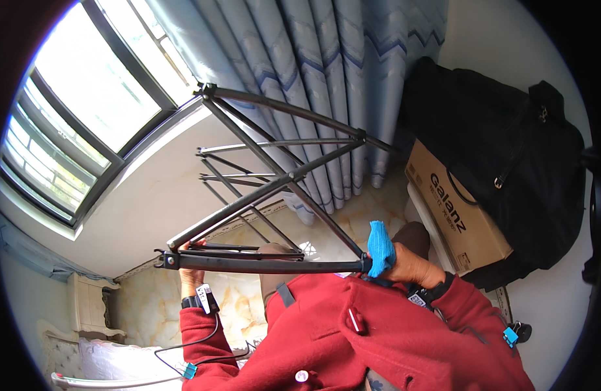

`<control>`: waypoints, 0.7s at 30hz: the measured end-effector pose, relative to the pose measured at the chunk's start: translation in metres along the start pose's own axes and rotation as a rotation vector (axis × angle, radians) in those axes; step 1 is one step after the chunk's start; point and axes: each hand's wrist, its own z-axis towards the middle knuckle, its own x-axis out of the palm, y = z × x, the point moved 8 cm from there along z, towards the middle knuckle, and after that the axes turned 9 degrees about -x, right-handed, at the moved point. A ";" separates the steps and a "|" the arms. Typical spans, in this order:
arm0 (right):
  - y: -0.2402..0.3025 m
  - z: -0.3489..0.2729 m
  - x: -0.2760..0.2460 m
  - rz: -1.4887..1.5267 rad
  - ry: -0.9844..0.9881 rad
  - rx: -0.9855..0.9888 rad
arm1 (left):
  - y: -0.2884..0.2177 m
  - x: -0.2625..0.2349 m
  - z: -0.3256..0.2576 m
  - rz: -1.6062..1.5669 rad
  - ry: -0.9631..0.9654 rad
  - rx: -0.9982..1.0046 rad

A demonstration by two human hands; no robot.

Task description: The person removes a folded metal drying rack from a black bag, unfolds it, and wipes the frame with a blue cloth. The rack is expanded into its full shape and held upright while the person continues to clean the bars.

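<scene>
Two hands gripping one folding metal rack, held up in front of the chest.
Left hand [191, 264] is clamping the rack [268, 195] bottom bar's left end, right hand [411, 264] is pinching a blue cloth [381, 249] at its right end; bar's running side to side.

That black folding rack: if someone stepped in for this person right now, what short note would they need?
Left hand: fingers closed around the left end of the black metal rack, on its lowest bar.
Right hand: presses a blue cloth against the right end of that bar.
Rack: held up off the floor, part unfolded, in front of the striped curtain.
Done: cannot tell how much is wiped.
Left: probably the upper bars.
</scene>
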 end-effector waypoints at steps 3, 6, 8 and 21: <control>0.004 0.008 0.007 0.055 -0.003 0.071 | 0.031 -0.010 0.008 0.039 0.026 -0.083; 0.010 0.018 0.008 0.011 -0.033 0.117 | 0.042 -0.016 -0.001 0.030 -0.128 -0.073; 0.019 0.026 0.009 -0.050 -0.040 0.076 | 0.017 -0.011 -0.019 0.175 -0.341 0.117; 0.046 0.038 0.028 -0.025 0.133 0.067 | -0.036 0.326 -0.216 1.516 0.569 1.312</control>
